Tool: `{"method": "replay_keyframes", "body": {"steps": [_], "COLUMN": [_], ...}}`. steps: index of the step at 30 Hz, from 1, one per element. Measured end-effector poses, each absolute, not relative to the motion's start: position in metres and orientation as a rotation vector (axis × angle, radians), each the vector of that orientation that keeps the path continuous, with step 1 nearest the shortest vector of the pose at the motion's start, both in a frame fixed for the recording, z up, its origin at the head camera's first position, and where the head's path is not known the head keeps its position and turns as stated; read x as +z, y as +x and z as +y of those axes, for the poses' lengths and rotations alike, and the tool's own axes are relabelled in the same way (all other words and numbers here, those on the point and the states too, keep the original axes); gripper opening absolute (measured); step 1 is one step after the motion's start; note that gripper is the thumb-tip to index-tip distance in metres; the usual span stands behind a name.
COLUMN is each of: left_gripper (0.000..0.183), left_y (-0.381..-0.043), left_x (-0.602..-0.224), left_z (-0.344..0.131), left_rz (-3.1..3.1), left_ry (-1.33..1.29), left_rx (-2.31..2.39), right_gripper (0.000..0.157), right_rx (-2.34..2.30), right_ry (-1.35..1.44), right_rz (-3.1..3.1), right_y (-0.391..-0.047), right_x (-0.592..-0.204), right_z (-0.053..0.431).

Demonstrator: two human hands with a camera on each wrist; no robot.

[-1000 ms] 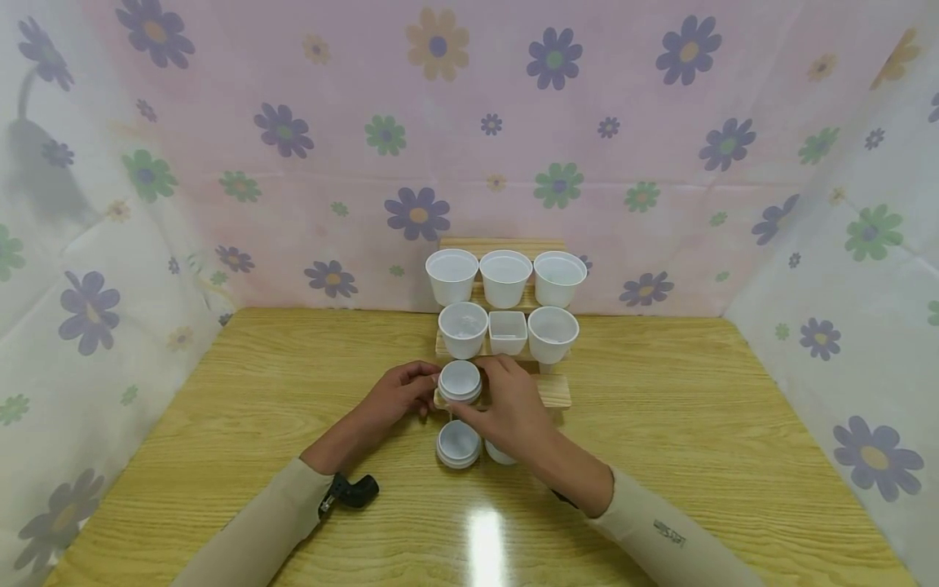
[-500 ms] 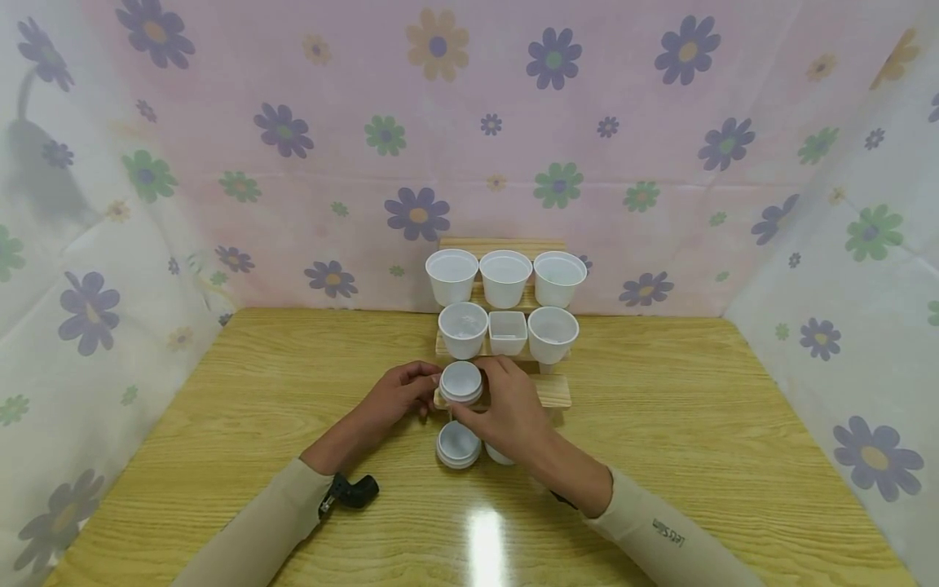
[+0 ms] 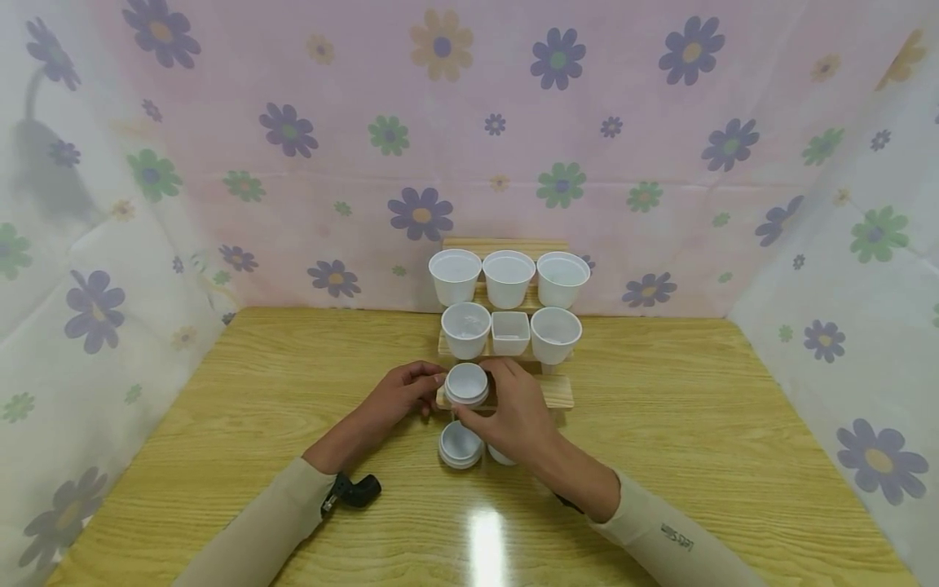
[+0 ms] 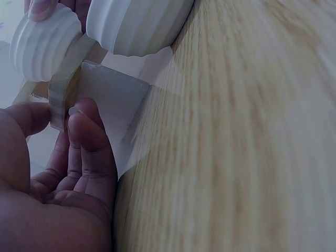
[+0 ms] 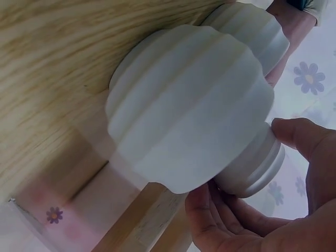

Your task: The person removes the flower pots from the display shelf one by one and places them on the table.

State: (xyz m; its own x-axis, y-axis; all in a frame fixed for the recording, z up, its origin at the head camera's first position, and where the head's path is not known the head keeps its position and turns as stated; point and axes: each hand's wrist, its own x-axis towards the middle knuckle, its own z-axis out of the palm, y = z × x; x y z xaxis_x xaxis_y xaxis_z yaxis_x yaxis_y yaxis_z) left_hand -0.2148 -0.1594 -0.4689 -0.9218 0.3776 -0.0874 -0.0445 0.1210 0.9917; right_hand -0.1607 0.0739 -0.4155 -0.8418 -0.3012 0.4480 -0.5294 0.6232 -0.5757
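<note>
In the head view my right hand [image 3: 517, 412] grips a small white round pot [image 3: 467, 381] at the left part of a wooden stand's lowest step [image 3: 559, 392]. Its thumb is at the near side, its fingers at the far side. My left hand [image 3: 402, 397] is at that step's left end; in the left wrist view its thumb and fingers pinch the plank end [image 4: 60, 102]. Two more white pots stand on the table in front: one round pot [image 3: 460, 446], and a second pot [image 3: 501, 456] mostly hidden under my right hand. Ribbed sides show on the nearer pot [image 5: 189, 105] in the right wrist view.
Higher steps of the stand carry several white pots: a back row with a middle pot [image 3: 509, 279], and a row below with a square pot [image 3: 509, 333] between two round ones. The wood-grain table [image 3: 660, 440] meets a flowered cloth wall [image 3: 337, 187] behind.
The pot in my right hand has slid slightly right along the step. My left hand stays at the plank end. The head view has shifted a little.
</note>
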Motion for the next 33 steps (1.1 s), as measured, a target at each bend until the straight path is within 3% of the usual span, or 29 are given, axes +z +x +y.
{"method": "replay_keyframes", "body": {"steps": [33], "left_gripper": [0.043], "left_y": [-0.215], "left_x": [-0.468], "left_z": [-0.158], "left_rz": [2.064], "left_ry": [0.293], "left_rx": [1.876], "right_gripper": [0.054], "right_rx": [1.056], "right_ry": [0.692], "right_rz": [-2.512], "right_y": [-0.143], "right_x": [-0.409], "right_z": [0.090]}}
